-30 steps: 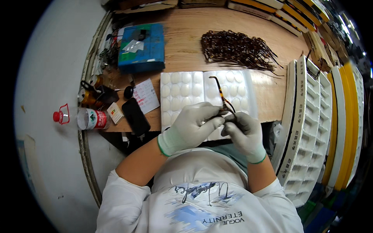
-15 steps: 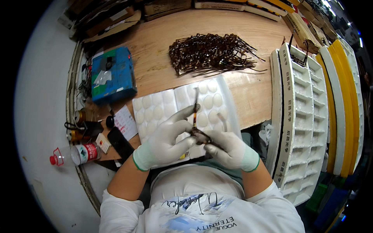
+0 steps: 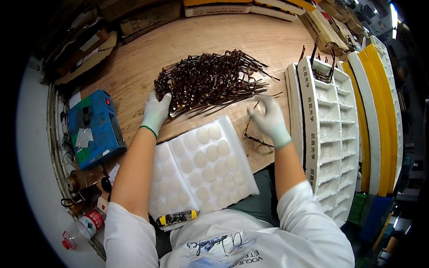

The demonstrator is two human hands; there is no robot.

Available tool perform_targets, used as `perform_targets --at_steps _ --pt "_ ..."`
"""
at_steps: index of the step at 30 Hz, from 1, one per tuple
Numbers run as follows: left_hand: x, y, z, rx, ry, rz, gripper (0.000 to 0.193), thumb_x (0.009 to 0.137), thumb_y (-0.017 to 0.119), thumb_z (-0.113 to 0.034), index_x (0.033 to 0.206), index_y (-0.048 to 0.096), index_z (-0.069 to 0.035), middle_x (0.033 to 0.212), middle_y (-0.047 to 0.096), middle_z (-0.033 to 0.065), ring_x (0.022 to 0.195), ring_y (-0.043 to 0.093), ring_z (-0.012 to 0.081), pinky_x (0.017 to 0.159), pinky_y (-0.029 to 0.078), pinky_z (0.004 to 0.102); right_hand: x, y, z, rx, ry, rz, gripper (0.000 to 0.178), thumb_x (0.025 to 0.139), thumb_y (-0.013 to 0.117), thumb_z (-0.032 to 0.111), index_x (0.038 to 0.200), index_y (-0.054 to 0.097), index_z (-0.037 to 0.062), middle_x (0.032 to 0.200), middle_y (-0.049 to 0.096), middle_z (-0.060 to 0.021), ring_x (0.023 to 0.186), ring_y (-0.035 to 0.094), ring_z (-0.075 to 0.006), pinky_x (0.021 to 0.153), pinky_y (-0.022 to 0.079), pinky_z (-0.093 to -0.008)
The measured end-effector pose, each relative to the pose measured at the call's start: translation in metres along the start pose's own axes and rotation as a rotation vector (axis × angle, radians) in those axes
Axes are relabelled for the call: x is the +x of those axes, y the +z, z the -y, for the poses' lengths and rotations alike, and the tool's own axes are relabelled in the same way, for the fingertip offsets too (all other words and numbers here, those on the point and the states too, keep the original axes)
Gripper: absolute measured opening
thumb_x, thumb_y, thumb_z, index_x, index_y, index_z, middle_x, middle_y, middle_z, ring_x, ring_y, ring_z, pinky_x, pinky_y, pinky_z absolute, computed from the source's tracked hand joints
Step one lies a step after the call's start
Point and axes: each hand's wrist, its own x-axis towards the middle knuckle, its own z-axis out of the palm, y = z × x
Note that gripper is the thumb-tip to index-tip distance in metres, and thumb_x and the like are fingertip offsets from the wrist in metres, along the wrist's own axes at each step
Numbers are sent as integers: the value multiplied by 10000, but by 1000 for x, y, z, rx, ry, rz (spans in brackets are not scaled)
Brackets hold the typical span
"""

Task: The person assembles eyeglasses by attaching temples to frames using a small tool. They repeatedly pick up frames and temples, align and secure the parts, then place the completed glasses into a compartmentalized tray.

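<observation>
- At the left end of the heap of brown eyeglass frames (image 3: 210, 82), your left hand (image 3: 157, 109) touches the edge, thumb spread from the fingers; you cannot tell whether it grips any.
- Right of it, your right hand (image 3: 268, 118), blurred, grips one arm of a single frame (image 3: 258, 141), which hangs over the surface (image 3: 134, 58) just right of the white sheets (image 3: 248, 178).
- Between your forearms, those sheets carry rows of pale ovals, with a yellow-and-black tube (image 3: 178, 218) at their near edge.
- To your right stands a white compartment tray (image 3: 309, 111), with more frames (image 3: 322, 73) at its far end.
- On your left sits a blue box (image 3: 96, 127).
</observation>
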Motion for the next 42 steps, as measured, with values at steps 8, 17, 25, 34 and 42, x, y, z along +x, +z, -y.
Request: perform_targets --at_steps 8,17,25,34,42 --pt "7 -4 8 219 -50 -22 606 860 614 -396 1288 585 32 1281 598 306 1238 562 427 1072 434 460 123 57 47 195 334 184 1026 728 856 469 1467 401 -79 1400 563 -268 1315 540 -347 1097 428 -394" --pt "-20 -83 43 -508 -378 -67 218 922 626 -225 1038 587 -45 769 588 31 563 538 140 467 425 289 92 91 97 47 143 342 1128 748 800 579 1525 300 -68 1456 479 -302 1379 456 -405 1140 387 -429" --pt "-110 -135 22 -330 145 -377 272 1016 594 -261 1112 584 -6 770 532 9 650 487 112 593 437 275 -64 134 227 -62 -551 283 440 845 675 374 1198 640 113 1182 606 -130 1150 557 -325 986 428 -493" --pt "-302 -183 36 200 777 -93 220 933 622 -85 1112 607 43 905 659 211 768 647 383 698 523 443 -101 164 282 -91 -369 465 280 868 662 290 1043 670 71 1116 611 -141 1100 583 -324 929 460 -455" --pt "-353 -190 44 -84 654 -35 240 1028 508 -118 1180 549 63 901 726 180 776 738 250 712 584 342 -175 59 274 659 -542 296 158 854 705 73 982 618 47 887 639 -132 783 638 -354 702 526 -431"
